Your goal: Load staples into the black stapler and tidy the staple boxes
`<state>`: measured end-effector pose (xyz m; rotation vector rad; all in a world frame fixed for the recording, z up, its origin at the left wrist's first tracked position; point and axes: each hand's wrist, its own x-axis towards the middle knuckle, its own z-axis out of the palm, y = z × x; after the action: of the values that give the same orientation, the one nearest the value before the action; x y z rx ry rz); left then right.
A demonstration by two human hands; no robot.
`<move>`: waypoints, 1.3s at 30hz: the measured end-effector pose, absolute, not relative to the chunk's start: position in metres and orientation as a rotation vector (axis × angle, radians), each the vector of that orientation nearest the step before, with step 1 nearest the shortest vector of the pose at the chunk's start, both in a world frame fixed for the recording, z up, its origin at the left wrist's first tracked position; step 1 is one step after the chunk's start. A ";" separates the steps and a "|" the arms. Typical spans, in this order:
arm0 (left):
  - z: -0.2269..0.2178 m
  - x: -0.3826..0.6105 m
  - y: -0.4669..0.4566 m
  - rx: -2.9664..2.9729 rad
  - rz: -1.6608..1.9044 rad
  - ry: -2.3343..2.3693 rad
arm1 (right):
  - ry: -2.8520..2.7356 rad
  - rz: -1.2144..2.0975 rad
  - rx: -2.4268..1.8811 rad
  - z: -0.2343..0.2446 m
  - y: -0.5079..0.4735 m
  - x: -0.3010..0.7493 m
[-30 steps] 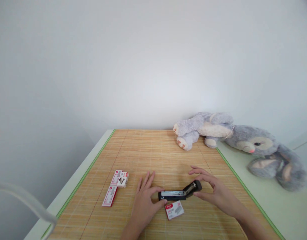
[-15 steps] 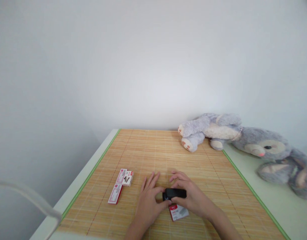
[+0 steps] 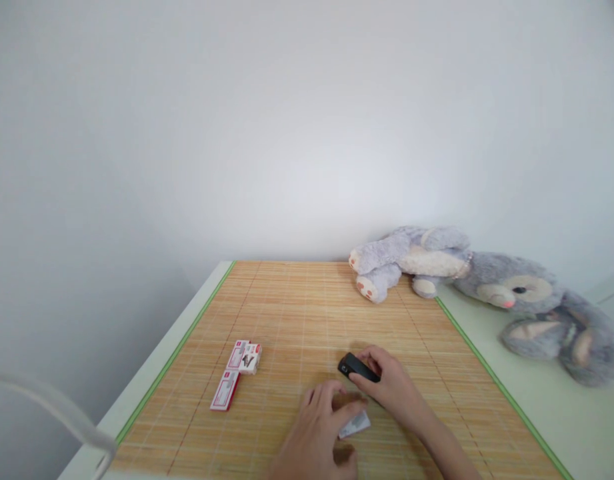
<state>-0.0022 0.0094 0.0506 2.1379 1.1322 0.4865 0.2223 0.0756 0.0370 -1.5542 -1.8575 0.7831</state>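
A black stapler (image 3: pixel 357 367), now closed, is gripped in my right hand (image 3: pixel 391 388) just above the bamboo mat (image 3: pixel 297 307). My left hand (image 3: pixel 323 433) lies below it at the mat's near edge, fingers curled over a small box of staples (image 3: pixel 355 423) whose white corner pokes out on the right. I cannot tell if the left hand grips the box or only rests on it.
Three red-and-white staple boxes (image 3: pixel 237 372) lie on the mat at the left. A grey plush rabbit (image 3: pixel 487 283) sprawls along the back right, partly on the pale table (image 3: pixel 547 407). A white curved cable (image 3: pixel 51 407) crosses the bottom left corner.
The stapler's open lid has been shut. My right hand has lifted the stapler up and away, and my left hand has slid back from it onto the staple box.
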 end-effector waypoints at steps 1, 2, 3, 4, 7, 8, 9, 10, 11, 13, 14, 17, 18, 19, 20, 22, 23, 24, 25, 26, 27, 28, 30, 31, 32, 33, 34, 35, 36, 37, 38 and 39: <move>0.053 0.000 0.011 2.145 0.472 1.122 | -1.856 0.803 -1.557 0.037 0.076 0.224; 0.054 0.001 0.013 2.149 0.473 1.120 | -1.852 0.819 -1.562 0.037 0.076 0.225; 0.055 0.001 0.016 2.150 0.478 1.128 | -1.845 0.832 -1.570 0.037 0.075 0.226; 0.055 0.000 0.020 2.146 0.479 1.149 | -1.837 0.839 -1.580 0.037 0.075 0.227; 0.055 -0.009 0.030 2.092 0.454 1.334 | -1.800 0.850 -1.617 0.033 0.074 0.231; 0.055 -0.013 0.032 2.050 0.441 1.428 | -1.784 0.856 -1.629 0.031 0.074 0.232; 0.055 -0.017 0.033 1.997 0.425 1.520 | -1.765 0.863 -1.639 0.028 0.074 0.232; 0.056 -0.022 0.034 1.942 0.405 1.596 | -1.742 0.873 -1.648 0.026 0.073 0.233; 0.057 -0.027 0.033 1.889 0.384 1.647 | -1.718 0.887 -1.655 0.023 0.073 0.234; 0.059 -0.038 0.029 1.819 0.349 1.644 | -1.671 0.926 -1.660 0.019 0.071 0.235; 0.060 -0.043 0.027 1.810 0.341 1.599 | -1.648 0.950 -1.659 0.017 0.069 0.235; 0.062 -0.054 0.023 1.822 0.335 1.476 | -1.595 1.038 -1.641 0.016 0.062 0.233; 0.061 -0.054 0.022 1.831 0.347 1.464 | -1.565 1.092 -1.623 0.016 0.059 0.230; 0.061 -0.053 0.022 1.838 0.365 1.463 | -1.522 1.161 -1.595 0.017 0.056 0.227; 0.060 -0.051 0.023 1.846 0.389 1.459 | -1.471 1.233 -1.562 0.017 0.053 0.223; 0.057 -0.043 0.025 1.874 0.449 1.416 | -1.379 1.345 -1.499 0.016 0.047 0.212; 0.055 -0.038 0.026 1.888 0.476 1.388 | -1.351 1.378 -1.475 0.015 0.044 0.206; 0.054 -0.034 0.027 1.902 0.497 1.367 | -1.339 1.394 -1.460 0.014 0.042 0.201; 0.052 -0.029 0.028 1.913 0.509 1.352 | -1.331 1.406 -1.448 0.013 0.040 0.197; 0.051 -0.026 0.028 1.921 0.518 1.344 | -1.321 1.416 -1.436 0.012 0.038 0.193; 0.051 -0.023 0.029 1.927 0.519 1.341 | -1.307 1.424 -1.425 0.012 0.037 0.190; 0.051 -0.021 0.030 1.932 0.517 1.342 | -1.293 1.425 -1.416 0.011 0.036 0.188; 0.051 -0.018 0.031 1.943 0.510 1.347 | -1.279 1.414 -1.409 0.010 0.035 0.187; 0.051 -0.018 0.031 1.949 0.503 1.355 | -1.278 1.407 -1.404 0.010 0.035 0.187; 0.051 -0.018 0.031 1.956 0.494 1.367 | -1.281 1.399 -1.399 0.010 0.035 0.187; 0.051 -0.018 0.032 1.964 0.485 1.373 | -1.284 1.393 -1.394 0.010 0.035 0.187; 0.051 -0.019 0.032 1.971 0.478 1.377 | -1.285 1.386 -1.390 0.010 0.035 0.187; 0.050 -0.019 0.032 1.977 0.477 1.380 | -1.283 1.379 -1.387 0.009 0.035 0.187; 0.049 -0.020 0.033 1.982 0.480 1.381 | -1.279 1.373 -1.386 0.009 0.036 0.186; 0.047 -0.020 0.032 1.984 0.484 1.380 | -1.273 1.369 -1.388 0.008 0.036 0.186; 0.045 -0.019 0.032 1.986 0.490 1.380 | -1.268 1.366 -1.392 0.008 0.037 0.185; 0.043 -0.019 0.031 1.988 0.497 1.382 | -1.263 1.365 -1.395 0.007 0.038 0.185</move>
<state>-0.0187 0.0314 0.0427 1.9877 1.3816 0.4971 0.1846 0.0375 0.0074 -1.3952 -1.2631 1.3654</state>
